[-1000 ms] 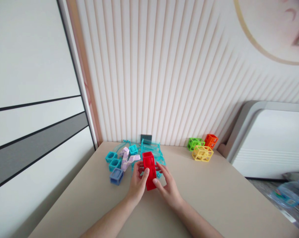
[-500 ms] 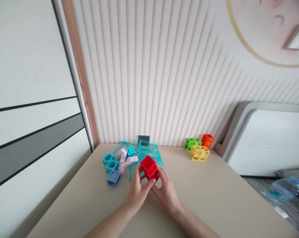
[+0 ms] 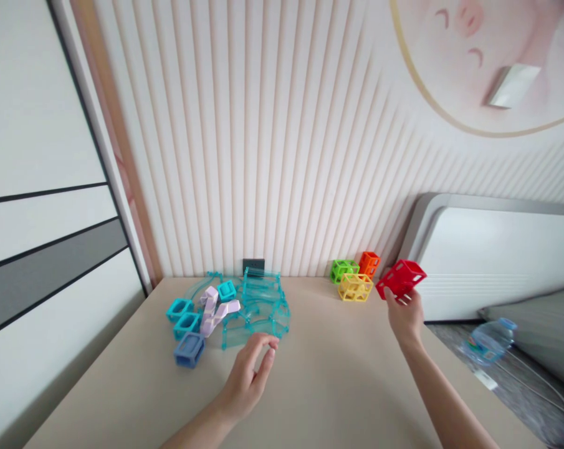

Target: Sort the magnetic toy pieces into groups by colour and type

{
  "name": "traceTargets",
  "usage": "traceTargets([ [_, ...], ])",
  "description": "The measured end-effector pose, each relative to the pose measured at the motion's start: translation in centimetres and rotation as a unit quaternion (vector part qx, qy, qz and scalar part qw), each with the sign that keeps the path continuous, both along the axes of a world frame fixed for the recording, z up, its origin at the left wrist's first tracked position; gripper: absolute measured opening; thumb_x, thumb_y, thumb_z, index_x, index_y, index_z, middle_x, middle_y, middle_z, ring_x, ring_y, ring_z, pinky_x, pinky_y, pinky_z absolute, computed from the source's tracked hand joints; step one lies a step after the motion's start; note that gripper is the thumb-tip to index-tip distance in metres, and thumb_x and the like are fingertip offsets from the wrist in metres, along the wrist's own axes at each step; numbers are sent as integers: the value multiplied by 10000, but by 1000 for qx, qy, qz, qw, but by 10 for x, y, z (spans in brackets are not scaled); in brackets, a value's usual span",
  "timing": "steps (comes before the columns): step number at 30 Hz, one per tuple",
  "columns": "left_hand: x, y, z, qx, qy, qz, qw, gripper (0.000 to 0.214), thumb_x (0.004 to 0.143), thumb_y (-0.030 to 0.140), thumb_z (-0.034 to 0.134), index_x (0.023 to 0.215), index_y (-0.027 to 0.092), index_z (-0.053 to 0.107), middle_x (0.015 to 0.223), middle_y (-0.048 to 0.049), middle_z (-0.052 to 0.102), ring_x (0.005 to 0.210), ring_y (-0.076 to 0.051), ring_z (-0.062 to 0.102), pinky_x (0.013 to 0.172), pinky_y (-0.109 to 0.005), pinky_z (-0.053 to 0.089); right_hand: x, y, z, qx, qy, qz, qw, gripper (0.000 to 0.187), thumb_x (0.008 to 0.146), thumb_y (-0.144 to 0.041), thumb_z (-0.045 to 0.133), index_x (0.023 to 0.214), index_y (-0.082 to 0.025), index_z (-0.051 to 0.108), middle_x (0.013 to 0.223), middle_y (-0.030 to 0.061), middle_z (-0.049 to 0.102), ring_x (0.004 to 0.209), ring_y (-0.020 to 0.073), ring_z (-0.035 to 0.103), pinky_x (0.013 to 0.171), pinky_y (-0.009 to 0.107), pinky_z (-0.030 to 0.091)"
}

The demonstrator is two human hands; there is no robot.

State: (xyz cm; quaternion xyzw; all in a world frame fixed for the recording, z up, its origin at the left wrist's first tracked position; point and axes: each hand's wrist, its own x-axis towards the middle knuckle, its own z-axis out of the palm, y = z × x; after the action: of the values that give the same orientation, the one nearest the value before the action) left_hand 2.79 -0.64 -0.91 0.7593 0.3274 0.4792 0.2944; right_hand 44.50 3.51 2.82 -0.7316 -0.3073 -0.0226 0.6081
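And here's the right hand (image 3: 406, 315), thumb and fingers pinching a glossy red, open-framed plastic block (image 3: 400, 279), held tilted out by the worktop's far right corner! It looks light and stiff, rigid walls with cut-out windows; smooth faces might slip a little, so the frame edges seem the surest hold, and the thin bars probably dislike a hard squeeze. The left hand (image 3: 250, 368) hovers bare, fingers loosely curled, thumb near forefinger, nothing between. Just beside the red block: a yellow skeletal block (image 3: 355, 287), a lime-green one (image 3: 344, 270) and an upright orange one (image 3: 369, 264). Across the smooth beige worktop (image 3: 319, 386), see-through teal track pieces (image 3: 262, 288), a faceted lavender piece (image 3: 210, 317), chunky turquoise blocks (image 3: 187, 325) and a matte blue block (image 3: 189, 349).
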Motion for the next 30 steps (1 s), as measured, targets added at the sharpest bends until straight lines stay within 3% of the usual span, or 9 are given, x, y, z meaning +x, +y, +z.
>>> traceTargets([
  [4,1,-3,1,5,-5,-39,999,241,1042,312,414,1035,240,644,940,-52,699,942,-196,683,870,-285,533,46,-6,-29,-62,-2,-36,997,471,579,-505,738,896,-181,607,787,98,679,752,299,614,748,470,498],
  [11,1,2,-4,-9,3,-53,999,263,1055,302,386,1007,239,637,899,-41,669,892,-179,659,829,-261,510,63,26,-60,-101,-9,2,995,629,596,-530,683,1095,-160,584,922,137,714,809,302,640,765,440,514],
  [17,1,3,-6,-5,5,-62,998,278,1058,293,372,959,233,625,876,-43,656,881,-184,640,822,-266,504,71,48,-72,-105,-27,33,994,716,650,-553,624,1214,-116,556,1027,186,718,870,313,657,790,435,515],
  [26,3,2,-7,4,8,-89,996,281,1061,262,365,925,226,609,848,-44,645,878,-186,626,827,-277,496,74,52,-78,-124,-67,46,989,661,718,-572,609,1212,-135,580,1020,178,715,874,322,646,786,434,504],
  [30,3,3,-7,10,6,-91,996,280,1059,247,366,918,220,607,843,-45,641,885,-187,627,822,-281,498,70,51,-77,-118,-95,47,987,663,705,-525,613,1243,-143,548,1094,182,685,996,355,618,868,467,486],
])
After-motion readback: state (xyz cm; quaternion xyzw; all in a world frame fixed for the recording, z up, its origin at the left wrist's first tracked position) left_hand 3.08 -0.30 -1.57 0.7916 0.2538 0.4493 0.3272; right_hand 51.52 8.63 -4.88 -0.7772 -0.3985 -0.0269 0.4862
